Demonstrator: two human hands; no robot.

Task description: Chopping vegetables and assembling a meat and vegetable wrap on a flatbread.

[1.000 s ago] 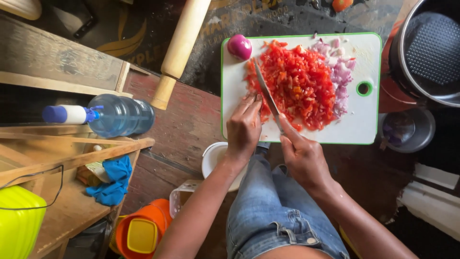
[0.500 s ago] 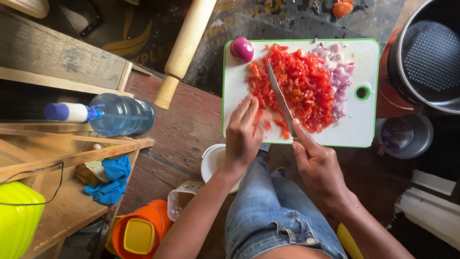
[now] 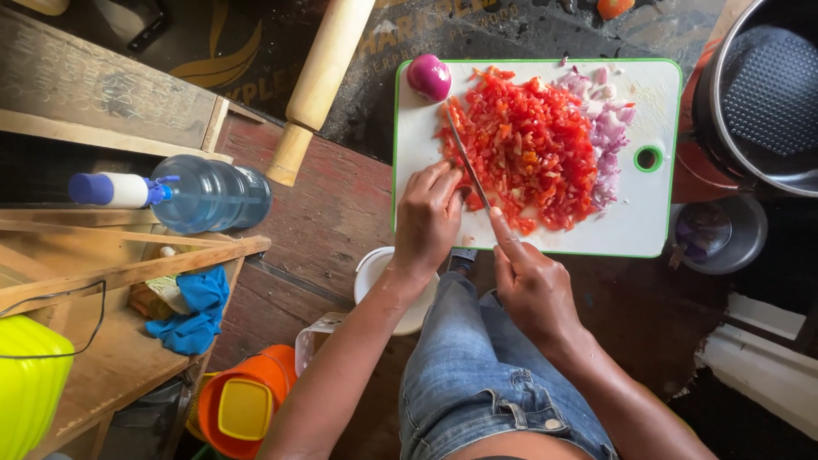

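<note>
A white cutting board with a green rim (image 3: 648, 230) carries a heap of chopped red tomato (image 3: 528, 149), chopped purple onion (image 3: 607, 136) and a half onion (image 3: 429, 77) at its far left corner. My right hand (image 3: 528, 285) grips a knife (image 3: 467, 162), forefinger along its spine, the blade lying on the left edge of the tomato heap. My left hand (image 3: 429, 217) rests on the board's near left part, fingers bent beside the blade and touching the tomato pieces.
A wooden rolling pin (image 3: 319, 81) lies left of the board. A large water bottle (image 3: 200, 194) rests on its side by a wooden shelf (image 3: 102, 358). A metal pot (image 3: 758, 94) stands right, with a small metal bowl (image 3: 716, 234) below it. Orange and yellow containers (image 3: 243, 405) sit lower left.
The knife has shifted left across the tomato heap to its left edge. My left hand stays by the blade, and my right hand has followed leftward.
</note>
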